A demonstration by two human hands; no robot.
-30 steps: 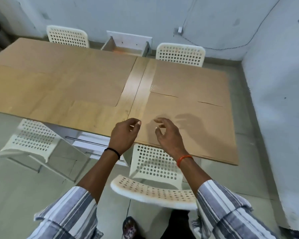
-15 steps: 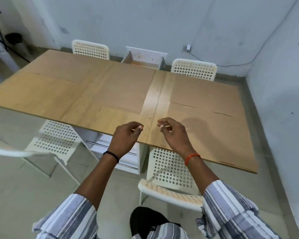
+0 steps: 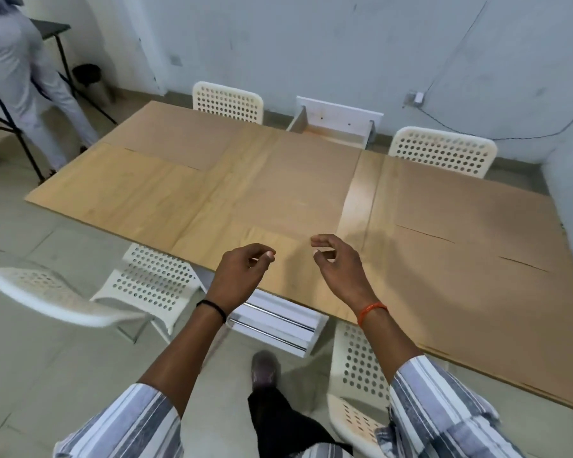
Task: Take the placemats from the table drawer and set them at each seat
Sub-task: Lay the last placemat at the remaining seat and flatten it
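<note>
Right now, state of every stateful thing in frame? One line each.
far drawer: pulled open, no placemat visible inside
near drawers: shut
placemats: laid flat on the table
left hand: loosely curled, holding nothing
right hand: loosely curled, holding nothing
near-left chair: pulled out, angled away
far chairs: pushed in

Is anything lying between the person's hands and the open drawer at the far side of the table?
Nothing stands up in between. Only flat placemats cover the table between the left hand, right hand and drawer.
</note>
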